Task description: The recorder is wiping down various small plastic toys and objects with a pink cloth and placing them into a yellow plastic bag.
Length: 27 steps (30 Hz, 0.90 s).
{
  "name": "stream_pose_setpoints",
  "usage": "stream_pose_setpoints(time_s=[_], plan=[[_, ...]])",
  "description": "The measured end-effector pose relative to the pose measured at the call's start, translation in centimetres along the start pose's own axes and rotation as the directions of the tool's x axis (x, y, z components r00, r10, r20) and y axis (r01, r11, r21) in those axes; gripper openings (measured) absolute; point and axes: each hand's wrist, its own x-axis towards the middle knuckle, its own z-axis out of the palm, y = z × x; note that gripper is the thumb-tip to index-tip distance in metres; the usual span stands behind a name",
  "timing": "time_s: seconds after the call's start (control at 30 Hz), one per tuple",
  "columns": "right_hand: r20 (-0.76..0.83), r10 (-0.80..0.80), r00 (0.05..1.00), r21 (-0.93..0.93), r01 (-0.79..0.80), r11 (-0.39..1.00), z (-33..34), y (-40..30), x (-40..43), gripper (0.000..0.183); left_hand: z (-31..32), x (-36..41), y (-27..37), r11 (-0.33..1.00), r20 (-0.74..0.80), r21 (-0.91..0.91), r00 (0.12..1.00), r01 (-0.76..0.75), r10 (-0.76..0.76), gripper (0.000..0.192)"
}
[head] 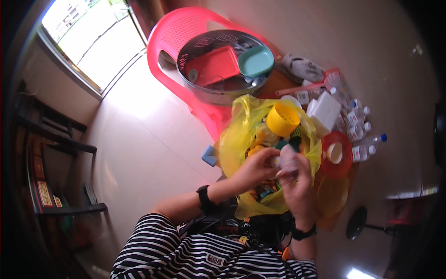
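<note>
Over an open yellow plastic bag [233,153], my two hands meet. My right hand [299,178] grips a pale pinkish-grey cloth [288,157], blurred by motion. A small whitish piece with a yellow spot [277,161] is pinched in the fingers of my left hand [260,164], against the cloth; its kind is unclear. Inside the bag lie several small colourful plastic pieces [266,193], partly hidden by my hands and wrists. On top of them, at the far side, rests a yellow plastic cup with holes [283,119].
Beyond the bag, a pink plastic chair [167,82] bears a round metal basin [212,91] with a red tray [216,66] and a teal dish [256,61]. To the right are white blocks [325,110], several plastic bottles [362,139] and a red bowl [343,167]. A dark wooden chair [69,209] stands left.
</note>
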Motion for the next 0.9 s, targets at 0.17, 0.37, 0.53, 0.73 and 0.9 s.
stream_pose_setpoints(time_s=[0.17, 0.37, 0.53, 0.73, 0.9], plan=[[0.100, -0.096, 0.990, -0.248, 0.118, 0.961, 1.6, -0.6, -0.1, 0.050, 0.3, -0.5, -0.7, 0.984, -0.086, -0.013, 0.981, -0.176, 0.174, 0.046], [-0.113, 0.040, 0.993, -0.111, -0.053, 0.992, 2.2, 0.4, -0.8, 0.027, 1.0, -0.5, -1.0, 0.971, -0.019, -0.081, 0.975, -0.223, 0.222, 0.044], [-0.183, 0.266, 0.946, 0.061, -0.259, 0.964, 2.1, 2.0, -1.1, 0.022, 0.9, -1.1, 0.3, 0.998, 0.076, -0.037, 0.995, -0.058, 0.061, 0.041], [-0.085, 0.425, 0.901, 0.277, -0.389, 0.879, 1.3, 1.7, -1.2, 0.032, 0.7, -1.4, -0.2, 0.952, 0.104, -0.299, 0.990, -0.062, 0.098, 0.042], [-0.069, 0.644, 0.762, 0.438, -0.557, 0.706, 0.9, 1.8, -1.5, 0.038, 0.0, -1.0, -0.9, 0.933, -0.018, 0.186, 0.949, -0.307, 0.316, 0.043]])
